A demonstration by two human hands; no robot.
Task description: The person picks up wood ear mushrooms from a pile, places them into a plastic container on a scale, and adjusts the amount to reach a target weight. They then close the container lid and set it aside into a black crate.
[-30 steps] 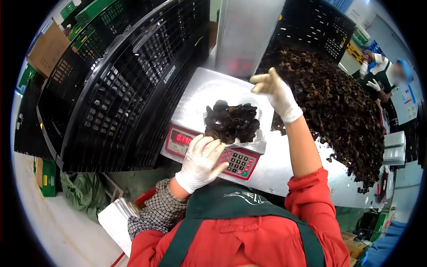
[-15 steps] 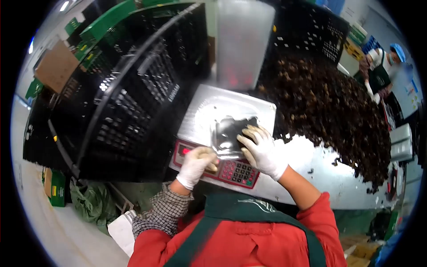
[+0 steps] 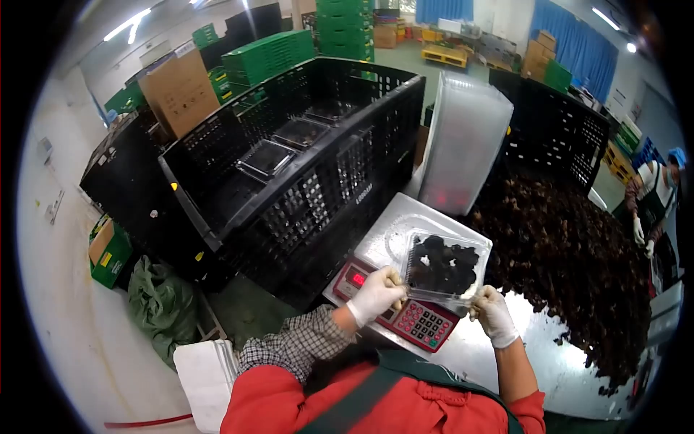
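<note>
A clear plastic clamshell box (image 3: 441, 296) with dark, ruffled pieces of what looks like wood ear mushroom (image 3: 442, 266) in it is over the steel pan of a digital scale (image 3: 384, 221). In a white glove, my left hand (image 3: 377, 295) pinches the box's near left corner, just above the scale's red display panel. My right hand (image 3: 496, 318), gloved as well, grips the near right corner with its fingers closed. The scale's keypad (image 3: 426, 325) shows between my hands.
Left of the scale stands a large black crate (image 3: 347, 170) with several clear boxes (image 3: 266, 157) inside. Behind the scale rises a stack of clear plastic trays (image 3: 468, 145). A big heap of dark mushrooms (image 3: 564, 267) covers the right of the metal table. A co-worker (image 3: 650, 195) stands far right.
My right hand has gone from on top of the dark pieces to the box's near right corner. My left hand stays at the near left corner. The view has tilted up, showing more room.
</note>
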